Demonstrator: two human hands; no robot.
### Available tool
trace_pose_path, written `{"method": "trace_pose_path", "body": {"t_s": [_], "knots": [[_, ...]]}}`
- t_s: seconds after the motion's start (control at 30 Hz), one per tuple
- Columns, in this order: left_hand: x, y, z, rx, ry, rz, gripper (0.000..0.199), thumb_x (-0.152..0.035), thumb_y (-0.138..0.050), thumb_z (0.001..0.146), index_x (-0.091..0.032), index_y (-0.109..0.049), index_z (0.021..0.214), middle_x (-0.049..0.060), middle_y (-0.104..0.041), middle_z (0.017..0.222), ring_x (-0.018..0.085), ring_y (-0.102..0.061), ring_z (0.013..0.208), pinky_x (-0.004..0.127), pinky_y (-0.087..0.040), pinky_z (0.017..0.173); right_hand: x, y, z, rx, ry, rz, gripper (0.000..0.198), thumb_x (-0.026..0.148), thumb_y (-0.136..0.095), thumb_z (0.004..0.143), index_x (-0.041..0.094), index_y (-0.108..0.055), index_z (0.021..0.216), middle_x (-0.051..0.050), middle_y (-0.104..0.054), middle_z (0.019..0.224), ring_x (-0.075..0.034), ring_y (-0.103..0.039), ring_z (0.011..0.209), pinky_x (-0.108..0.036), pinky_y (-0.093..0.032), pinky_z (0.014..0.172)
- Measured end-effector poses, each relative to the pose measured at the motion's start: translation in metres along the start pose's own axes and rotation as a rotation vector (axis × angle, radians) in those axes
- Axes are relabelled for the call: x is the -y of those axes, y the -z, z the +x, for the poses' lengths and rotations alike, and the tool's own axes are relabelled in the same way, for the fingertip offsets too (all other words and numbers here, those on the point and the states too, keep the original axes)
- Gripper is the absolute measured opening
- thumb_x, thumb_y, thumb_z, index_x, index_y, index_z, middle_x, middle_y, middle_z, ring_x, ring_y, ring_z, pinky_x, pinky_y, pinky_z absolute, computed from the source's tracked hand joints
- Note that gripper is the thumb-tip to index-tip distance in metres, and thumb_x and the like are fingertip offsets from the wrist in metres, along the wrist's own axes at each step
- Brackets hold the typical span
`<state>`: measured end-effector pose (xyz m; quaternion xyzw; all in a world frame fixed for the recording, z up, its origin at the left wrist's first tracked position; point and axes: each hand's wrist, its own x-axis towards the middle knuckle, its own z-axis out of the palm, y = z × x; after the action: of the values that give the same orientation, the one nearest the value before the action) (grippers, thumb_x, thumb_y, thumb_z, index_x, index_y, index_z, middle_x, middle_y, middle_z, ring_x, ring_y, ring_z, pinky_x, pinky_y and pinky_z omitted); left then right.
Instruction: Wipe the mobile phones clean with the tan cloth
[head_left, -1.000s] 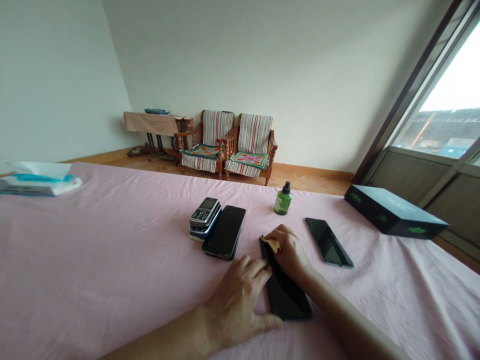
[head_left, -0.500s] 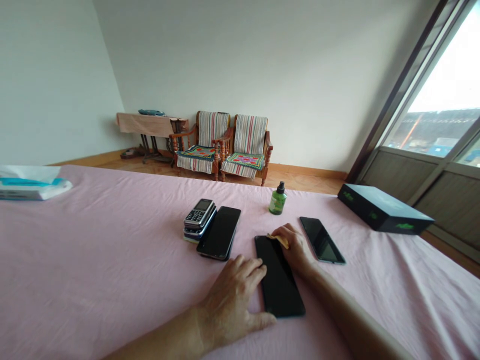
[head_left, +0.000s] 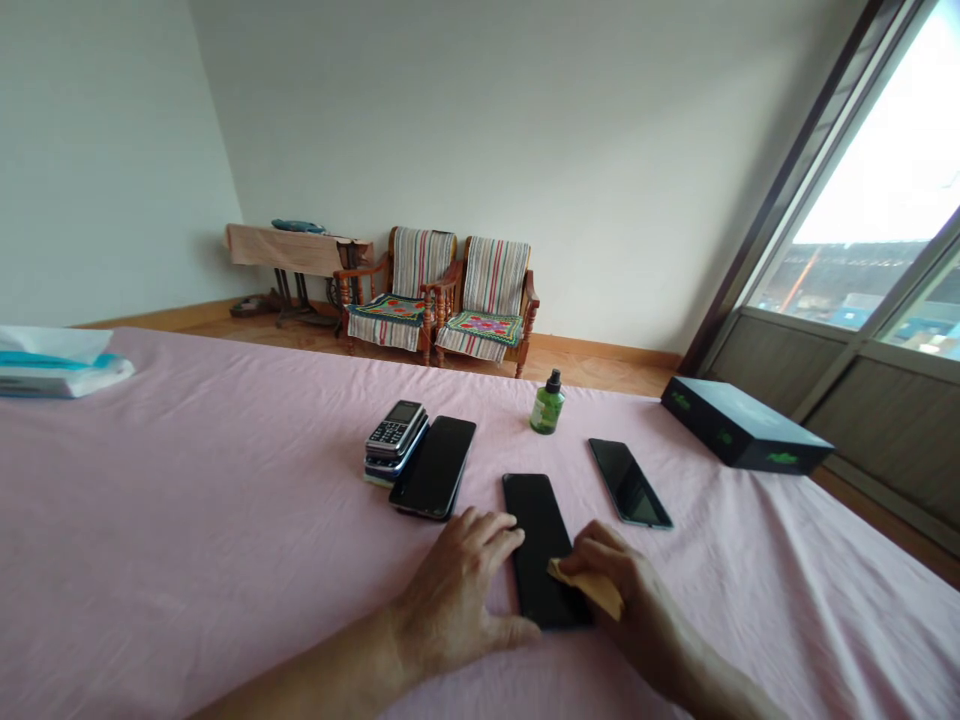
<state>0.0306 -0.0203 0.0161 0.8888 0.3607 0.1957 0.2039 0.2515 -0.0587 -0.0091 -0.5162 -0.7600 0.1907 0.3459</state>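
Pink tablecloth (head_left: pixel 225 520): is spreading beneath all inspected items, wrinkling at right.
Armchairs (head_left: pixel 424 262): two are standing side by side near the far wall, bearing striped covers.
Black box (head_left: pixel 750 420): is lying flat at far right, displaying green markings.
Left hand (head_left: pixel 461 590): is resting open, fingertips touching the left edge of the central phone (head_left: pixel 536 525); thumb contact cannot be told.
Right hand (head_left: pixel 637 590): is gripping a yellow cloth (head_left: pixel 596 590), holding it on the phone's lower right part.
Central phone: is lying flat between both hands, dark side up.
Right phone (head_left: pixel 628 483): is lying between central phone and box.
Left phone (head_left: pixel 435 465): is lying just beside a small stack.
Keypad phone (head_left: pixel 396 428): is topping that stack.
Green bottle (head_left: pixel 547 410): is standing upright beyond the central phone.
Yellow cloth: is creasing under the fingers.
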Motion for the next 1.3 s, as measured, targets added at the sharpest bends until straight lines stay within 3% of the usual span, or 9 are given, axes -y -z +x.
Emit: {"method": "trace_pose_path", "body": {"t_s": [0.17,0.3,0.47,0.67,0.9,1.03,1.17,1.3], "knots": [[0.003,-0.005,-0.001,-0.033,0.023,-0.016,0.08,-0.046,-0.084,0.058,-0.019,-0.055,0.128,0.013,-0.054,0.131,0.034,-0.049,0.119,0.05,-0.037,0.104,0.019,0.018,-0.019,0.174,-0.06,0.079,0.02,0.004,-0.054,0.064,0.02,-0.064,0.07,-0.002,-0.061,0.076,-0.015,-0.059,0.067,-0.025,-0.042,0.059],[0.006,-0.009,-0.002,-0.057,0.051,-0.024,0.086,-0.052,-0.083,0.058,-0.02,-0.051,0.131,0.013,-0.057,0.126,0.036,-0.049,0.118,0.054,-0.037,0.103,0.02,0.021,0.01,0.001,-0.237,0.117,0.02,0.006,-0.052,0.066,0.019,-0.065,0.069,0.0,-0.06,0.067,-0.014,-0.056,0.062,-0.024,-0.04,0.055],[0.004,-0.008,-0.003,-0.033,0.058,-0.02,0.078,-0.051,-0.08,0.063,-0.017,-0.054,0.129,0.014,-0.058,0.125,0.036,-0.049,0.117,0.055,-0.036,0.103,0.014,0.007,0.046,-0.071,-0.395,0.219,0.016,0.005,-0.057,0.061,0.017,-0.067,0.061,0.003,-0.056,0.052,-0.011,-0.049,0.049,-0.022,-0.031,0.047],[0.003,-0.005,-0.004,0.001,0.065,-0.023,0.074,-0.043,-0.08,0.066,-0.016,-0.053,0.13,0.013,-0.057,0.128,0.034,-0.047,0.12,0.05,-0.036,0.105,0.012,0.003,0.05,-0.108,-0.437,0.376,0.006,0.016,-0.06,0.065,0.015,-0.066,0.065,0.003,-0.052,0.05,-0.01,-0.044,0.046,-0.021,-0.029,0.043],[0.004,-0.007,-0.003,-0.014,0.098,-0.037,0.073,-0.037,-0.079,0.068,-0.016,-0.051,0.132,0.013,-0.055,0.129,0.032,-0.047,0.12,0.047,-0.037,0.106,0.01,0.014,0.041,-0.091,-0.381,0.803,0.027,0.041,-0.07,0.069,0.015,-0.064,0.071,0.002,-0.052,0.058,-0.008,-0.042,0.053,-0.021,-0.029,0.048],[0.006,-0.007,-0.002,-0.029,0.108,-0.038,0.071,-0.034,-0.08,0.067,-0.017,-0.053,0.13,0.013,-0.055,0.129,0.032,-0.047,0.119,0.048,-0.038,0.105,0.007,0.013,0.035,-0.045,-0.369,0.983,0.026,0.039,-0.077,0.068,0.015,-0.067,0.074,0.003,-0.052,0.058,-0.006,-0.04,0.052,-0.018,-0.026,0.047],[0.007,-0.009,-0.001,-0.061,0.039,-0.05,0.075,-0.037,-0.084,0.061,-0.019,-0.054,0.128,0.012,-0.058,0.122,0.031,-0.052,0.113,0.047,-0.043,0.1,0.008,0.008,0.033,-0.014,-0.387,1.172,0.026,0.031,-0.084,0.062,0.014,-0.068,0.073,0.0,-0.059,0.065,-0.006,-0.048,0.058,-0.016,-0.033,0.054],[0.009,-0.013,-0.003,-0.154,-0.044,-0.038,0.064,-0.019,-0.079,0.063,-0.022,-0.057,0.124,0.008,-0.061,0.12,0.026,-0.057,0.11,0.039,-0.047,0.098,0.011,0.004,0.033,-0.024,-0.351,1.229,0.022,0.031,-0.081,0.066,0.015,-0.069,0.076,0.0,-0.06,0.067,-0.007,-0.049,0.06,-0.017,-0.034,0.055]]}}
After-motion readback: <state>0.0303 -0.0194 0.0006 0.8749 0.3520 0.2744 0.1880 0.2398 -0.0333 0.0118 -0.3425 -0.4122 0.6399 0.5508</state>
